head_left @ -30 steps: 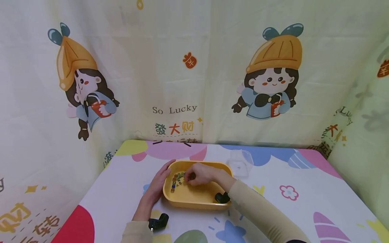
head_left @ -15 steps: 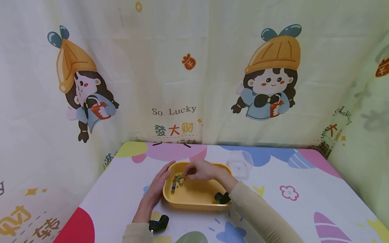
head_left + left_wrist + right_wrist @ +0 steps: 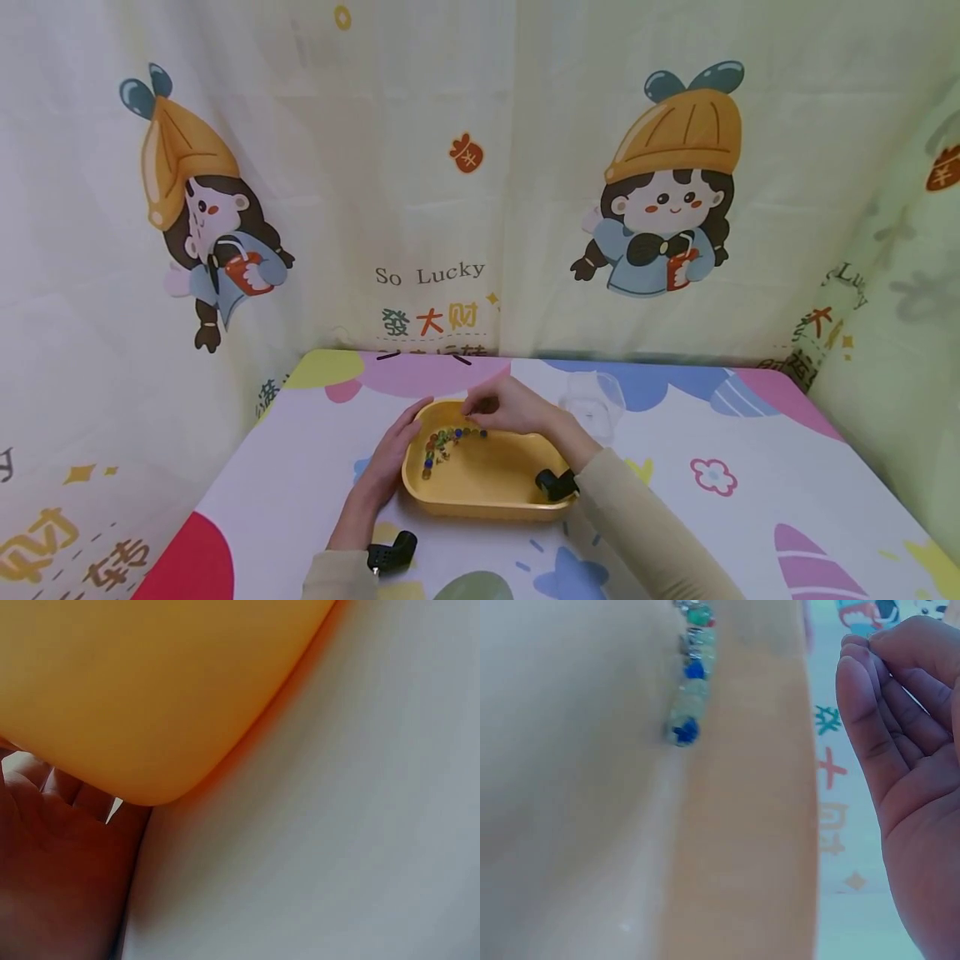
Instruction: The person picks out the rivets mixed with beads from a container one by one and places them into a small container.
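A yellow tray (image 3: 495,510) lies on the table in the head view. Glass marbles (image 3: 429,465) run in a bent row along its left and far inner walls; the right wrist view shows clear marbles (image 3: 684,732) with blue and green inside. My left hand (image 3: 392,454) rests against the tray's left outer side, its fingers fairly straight along the wall. In the left wrist view, part of its palm (image 3: 64,855) shows beside the tray. My right hand (image 3: 513,412) hovers over the far rim, thumb and fingertips together; no object shows plainly between them.
A clear plastic box (image 3: 592,404) stands just behind the tray's right end. The table (image 3: 697,542) carries a pattern of coloured shapes, and a printed curtain (image 3: 525,208) hangs behind its far edge. Black wrist cameras (image 3: 393,552) are worn on both wrists.
My right hand has risen from the marbles and moved towards the far rim and slightly right, uncovering the right end of the row. The left hand and the tray stay put.
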A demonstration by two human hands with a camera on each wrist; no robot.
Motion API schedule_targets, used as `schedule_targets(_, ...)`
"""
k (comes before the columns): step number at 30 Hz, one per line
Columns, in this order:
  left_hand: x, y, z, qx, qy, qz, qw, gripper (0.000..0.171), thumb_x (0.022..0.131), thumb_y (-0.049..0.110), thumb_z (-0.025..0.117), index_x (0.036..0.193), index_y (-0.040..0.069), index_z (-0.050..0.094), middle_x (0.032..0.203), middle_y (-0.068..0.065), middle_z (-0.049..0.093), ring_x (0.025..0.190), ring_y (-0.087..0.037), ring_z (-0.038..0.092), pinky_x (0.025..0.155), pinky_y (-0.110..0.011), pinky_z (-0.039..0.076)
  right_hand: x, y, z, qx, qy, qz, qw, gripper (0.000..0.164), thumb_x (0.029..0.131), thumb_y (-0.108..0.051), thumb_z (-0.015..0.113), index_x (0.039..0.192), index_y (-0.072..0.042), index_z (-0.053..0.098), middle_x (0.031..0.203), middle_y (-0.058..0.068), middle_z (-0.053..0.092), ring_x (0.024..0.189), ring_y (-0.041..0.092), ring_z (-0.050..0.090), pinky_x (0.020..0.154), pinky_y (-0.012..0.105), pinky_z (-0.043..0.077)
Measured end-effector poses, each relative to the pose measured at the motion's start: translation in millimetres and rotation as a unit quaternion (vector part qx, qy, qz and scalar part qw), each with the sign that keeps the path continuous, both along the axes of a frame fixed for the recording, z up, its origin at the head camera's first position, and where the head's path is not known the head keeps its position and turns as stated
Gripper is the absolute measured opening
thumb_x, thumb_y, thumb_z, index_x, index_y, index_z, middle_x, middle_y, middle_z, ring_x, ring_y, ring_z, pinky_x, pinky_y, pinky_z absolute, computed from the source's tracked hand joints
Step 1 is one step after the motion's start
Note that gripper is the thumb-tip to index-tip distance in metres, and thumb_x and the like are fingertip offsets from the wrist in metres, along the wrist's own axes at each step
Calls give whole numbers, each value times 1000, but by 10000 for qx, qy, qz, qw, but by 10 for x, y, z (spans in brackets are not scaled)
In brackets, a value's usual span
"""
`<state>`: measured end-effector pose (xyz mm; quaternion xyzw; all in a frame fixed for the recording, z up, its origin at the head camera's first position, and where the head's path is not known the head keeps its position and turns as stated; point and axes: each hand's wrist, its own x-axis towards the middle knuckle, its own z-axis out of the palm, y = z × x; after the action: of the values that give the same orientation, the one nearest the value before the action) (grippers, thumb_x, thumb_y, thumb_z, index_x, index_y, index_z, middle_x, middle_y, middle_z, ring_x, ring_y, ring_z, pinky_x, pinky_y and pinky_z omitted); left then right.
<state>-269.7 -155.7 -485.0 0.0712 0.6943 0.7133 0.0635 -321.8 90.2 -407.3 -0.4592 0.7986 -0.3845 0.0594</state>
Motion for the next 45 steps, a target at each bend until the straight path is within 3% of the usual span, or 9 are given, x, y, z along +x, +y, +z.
schedule_targets(12,-22,10,-5,59,50,6,10000,48,109,27,39,156,16,40,162,-11,31,149,-31,23,120,-50,18,47,313,261,-281,-174,-774,9965,13,95,-3,68,105,-7,75,102,9,72,85,18,68,77,29,58)
schedule_targets(18,-29,38,-19,99,38,-50,9999,48,109,26,39,156,15,39,162,-11,29,150,-30,22,120,-50,18,78,546,345,-387,-129,-1109,9930,13,94,-3,68,106,-4,74,100,8,72,84,18,66,76,28,58)
schedule_targets(23,-35,45,-25,151,-5,-39,9999,48,109,27,40,156,15,39,162,-11,30,149,-30,23,120,-49,18,104,760,384,-729,-83,-1320,9885,14,93,1,67,106,2,72,101,15,71,86,30,67,77,27,58)
schedule_targets(32,-17,37,-3,82,-28,24,10000,48,109,27,40,156,16,39,162,-11,30,150,-32,22,119,-51,18,131,1021,329,-793,-204,-1697,9821,14,93,3,66,105,0,72,100,10,71,87,24,66,79,25,57)
schedule_targets(40,9,26,12,100,-36,33,9999,49,109,28,40,156,15,38,162,-11,29,150,-32,21,120,-52,17,151,1229,214,-956,-169,-2047,9740,14,93,4,66,107,2,71,103,18,69,88,32,66,77,24,57)
schedule_targets(45,18,16,0,53,-30,73,10000,49,109,28,39,157,15,38,163,-11,29,150,-32,20,120,-52,16,176,1336,169,-953,-62,-2186,9711,14,94,3,66,107,3,71,103,19,69,86,22,66,76,24,57)
